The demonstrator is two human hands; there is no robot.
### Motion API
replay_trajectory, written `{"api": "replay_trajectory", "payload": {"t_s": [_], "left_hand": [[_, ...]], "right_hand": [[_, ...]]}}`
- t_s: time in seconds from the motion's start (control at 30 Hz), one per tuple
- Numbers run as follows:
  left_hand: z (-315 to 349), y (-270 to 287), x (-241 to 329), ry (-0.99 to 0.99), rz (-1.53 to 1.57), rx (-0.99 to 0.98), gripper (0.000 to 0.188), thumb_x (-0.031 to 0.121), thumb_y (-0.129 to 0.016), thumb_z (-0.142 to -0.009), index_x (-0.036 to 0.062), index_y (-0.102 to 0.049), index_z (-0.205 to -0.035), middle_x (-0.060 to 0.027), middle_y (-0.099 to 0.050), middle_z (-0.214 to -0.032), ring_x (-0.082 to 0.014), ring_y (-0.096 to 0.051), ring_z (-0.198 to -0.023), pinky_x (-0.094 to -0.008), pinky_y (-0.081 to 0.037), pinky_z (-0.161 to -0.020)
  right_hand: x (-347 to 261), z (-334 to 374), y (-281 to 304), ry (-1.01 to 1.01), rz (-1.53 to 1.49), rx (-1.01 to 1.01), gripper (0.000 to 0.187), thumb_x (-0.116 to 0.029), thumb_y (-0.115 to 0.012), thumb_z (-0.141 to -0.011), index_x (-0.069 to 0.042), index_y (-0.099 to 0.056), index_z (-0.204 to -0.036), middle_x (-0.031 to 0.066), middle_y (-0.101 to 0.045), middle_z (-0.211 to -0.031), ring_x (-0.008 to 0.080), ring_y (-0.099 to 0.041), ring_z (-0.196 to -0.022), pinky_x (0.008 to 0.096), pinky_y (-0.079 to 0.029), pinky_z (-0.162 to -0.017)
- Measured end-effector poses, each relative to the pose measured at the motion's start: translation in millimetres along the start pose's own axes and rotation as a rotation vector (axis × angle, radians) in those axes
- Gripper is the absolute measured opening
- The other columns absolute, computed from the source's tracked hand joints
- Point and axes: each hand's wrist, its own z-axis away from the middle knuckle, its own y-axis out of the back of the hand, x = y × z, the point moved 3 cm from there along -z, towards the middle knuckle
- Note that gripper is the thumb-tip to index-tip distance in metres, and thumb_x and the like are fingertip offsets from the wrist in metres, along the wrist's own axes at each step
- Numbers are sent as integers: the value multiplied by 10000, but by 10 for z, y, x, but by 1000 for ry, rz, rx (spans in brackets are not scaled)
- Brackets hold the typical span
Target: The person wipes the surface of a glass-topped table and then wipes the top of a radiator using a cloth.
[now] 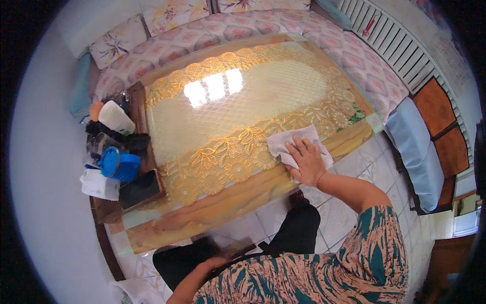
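- White, soft-looking cloth (280, 146), crumpled along its edges, lies under the right hand (307, 161); its top is spread fairly flat, with loose folds beside the fingers and by the wrist.
- Fingers apart, the right hand presses down on the cloth from above, palm down, rather than clutching it.
- Beneath this hand, the cloth covers part of the flowered band and reaches the near edge of the table (217, 215).
- Low in view, well apart from the right hand, the left hand (216, 262) is blurred near the black trousers (296, 225); I cannot tell whether it is closed or holds anything.
- Gold and cream, the cover (230, 169) spreads ahead of both hands: raised-looking flowers along its borders, a fine lattice across the middle, a glossy surface.
- Beyond the right hand, up and to its left, a bright white reflection sits on that gloss; to its right, green leaves (357, 114) show near the corner.
- Amber, streaked like marble, the table's border runs between the two hands.
- Well left of the right hand, a brown box (149, 152) carries a white roll (115, 116) and a blue tub (120, 163).
- Farthest from the hands, a pink-patterned sofa (238, 31) curves behind the table.
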Motion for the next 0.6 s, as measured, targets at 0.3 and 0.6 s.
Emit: {"api": "replay_trajectory", "payload": {"t_s": [0.3, 0.6], "left_hand": [[-543, -509, -138, 335, -101, -353, 316, 264, -571, -887, 72, -635, -1130, -171, -646, -1060, -333, -615, -900, -385, -484, -820], [-843, -845, 173, 459, 2, -510, 332, 278, -572, -888, 72, -628, -1142, -171, -646, -1069, -329, -615, -903, -387, -481, -827]], "right_hand": [[117, 32, 63, 51, -160, -180, 900, -405, -718, -640, -124, -360, -1416, 209, -236, -1495, 401, -304, -1284, 535, -302, -937], [168, 33, -39, 167, -239, -229, 761, -633, -491, -768, -62, -543, -1268, 267, -401, -1390, 435, -404, -1154, 544, -304, -930]]}}
